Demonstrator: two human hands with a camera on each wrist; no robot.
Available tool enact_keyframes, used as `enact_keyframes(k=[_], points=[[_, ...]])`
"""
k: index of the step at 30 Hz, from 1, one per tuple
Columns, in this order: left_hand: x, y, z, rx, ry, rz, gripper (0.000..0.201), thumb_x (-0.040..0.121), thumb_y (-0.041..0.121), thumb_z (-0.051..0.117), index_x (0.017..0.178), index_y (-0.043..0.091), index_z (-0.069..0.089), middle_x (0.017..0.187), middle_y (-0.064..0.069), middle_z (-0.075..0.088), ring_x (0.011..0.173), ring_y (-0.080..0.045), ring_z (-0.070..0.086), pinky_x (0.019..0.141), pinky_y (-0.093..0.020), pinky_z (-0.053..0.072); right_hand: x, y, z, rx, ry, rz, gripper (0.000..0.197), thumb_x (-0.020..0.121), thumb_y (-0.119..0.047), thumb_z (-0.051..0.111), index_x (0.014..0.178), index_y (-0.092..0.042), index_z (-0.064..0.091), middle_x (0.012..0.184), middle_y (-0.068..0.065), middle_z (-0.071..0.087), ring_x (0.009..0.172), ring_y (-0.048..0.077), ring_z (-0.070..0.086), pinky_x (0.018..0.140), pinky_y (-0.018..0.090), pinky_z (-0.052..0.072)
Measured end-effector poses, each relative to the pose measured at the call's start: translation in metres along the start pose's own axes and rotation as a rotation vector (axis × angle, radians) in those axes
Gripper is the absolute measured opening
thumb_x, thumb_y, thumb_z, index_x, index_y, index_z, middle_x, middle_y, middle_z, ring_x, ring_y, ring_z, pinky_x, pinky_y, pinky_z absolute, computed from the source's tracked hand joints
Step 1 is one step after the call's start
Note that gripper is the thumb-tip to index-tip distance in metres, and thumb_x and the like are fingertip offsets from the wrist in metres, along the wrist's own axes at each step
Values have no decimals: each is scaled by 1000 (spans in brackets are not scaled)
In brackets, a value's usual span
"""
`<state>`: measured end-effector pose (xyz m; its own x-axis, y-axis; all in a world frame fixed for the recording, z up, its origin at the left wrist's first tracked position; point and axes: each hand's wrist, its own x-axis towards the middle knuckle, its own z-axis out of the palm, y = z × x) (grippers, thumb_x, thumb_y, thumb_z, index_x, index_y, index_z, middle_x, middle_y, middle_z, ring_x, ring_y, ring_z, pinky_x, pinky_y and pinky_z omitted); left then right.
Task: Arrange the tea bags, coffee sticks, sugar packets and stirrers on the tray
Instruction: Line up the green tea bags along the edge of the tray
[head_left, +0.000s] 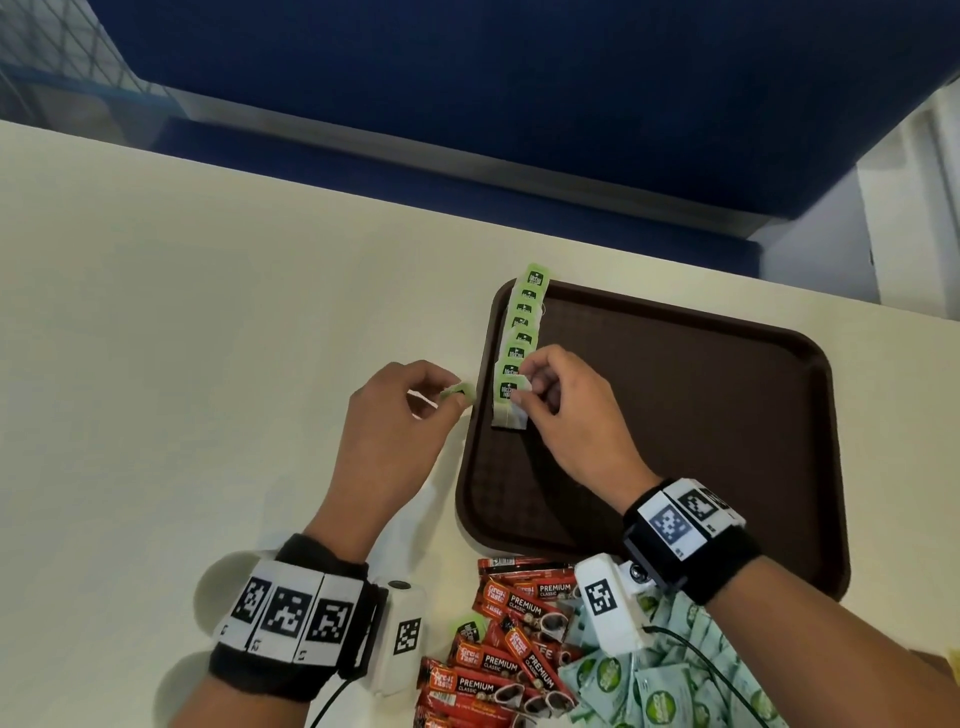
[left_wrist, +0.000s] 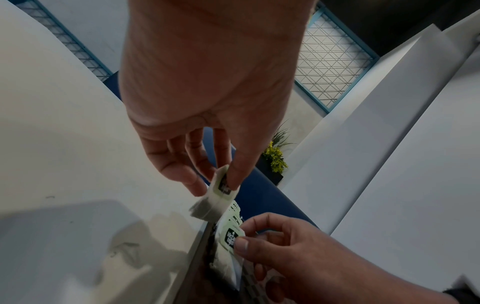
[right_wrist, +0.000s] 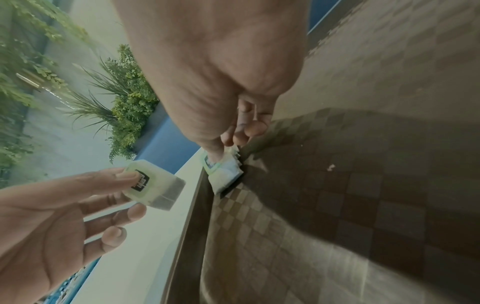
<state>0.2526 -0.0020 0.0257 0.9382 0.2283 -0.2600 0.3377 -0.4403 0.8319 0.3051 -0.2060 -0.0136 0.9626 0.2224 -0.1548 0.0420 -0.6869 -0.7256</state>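
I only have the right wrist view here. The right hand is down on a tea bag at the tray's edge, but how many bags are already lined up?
Observer: The head view shows a row of tea bags, about eight, overlapping along the tray's left edge. The right hand pinches the nearest one.
Operator: Is the left hand's bag over the tray?
Observer: No. The left hand pinches its tea bag above the table, just left of the tray.
Operator: What's left to place?
Observer: Coffee sticks and sugar packets lie heaped on the table near the person. I see no stirrers.
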Motion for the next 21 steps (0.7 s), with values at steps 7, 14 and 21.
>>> enact_keyframes(k=[7,14,21], points=[[1,2,2,6,-135,47,4,103,29,70,103,30,74,94,17,75,91,-3,68,69,-5,43,-8,-12,-15,74,95,16,22,99,-25,74,118,-27,65,111,-12,57,99,-5,57,82,8,44],[0,13,9,-94,-224,62,20,96,29,80,113,26,70,83,10,77,75,-5,71,68,-10,50,-30,-37,-36,375,-231,31,26,97,-35,76,122,-29,73,106,-8,76,104,7,70,90,22,57],[-5,8,12,-123,-223,53,27,95,29,81,119,25,67,84,10,79,79,-10,75,71,-12,54,-31,-29,-38,381,-259,55,21,93,-29,81,111,-22,73,102,-3,78,96,12,73,89,28,59]])
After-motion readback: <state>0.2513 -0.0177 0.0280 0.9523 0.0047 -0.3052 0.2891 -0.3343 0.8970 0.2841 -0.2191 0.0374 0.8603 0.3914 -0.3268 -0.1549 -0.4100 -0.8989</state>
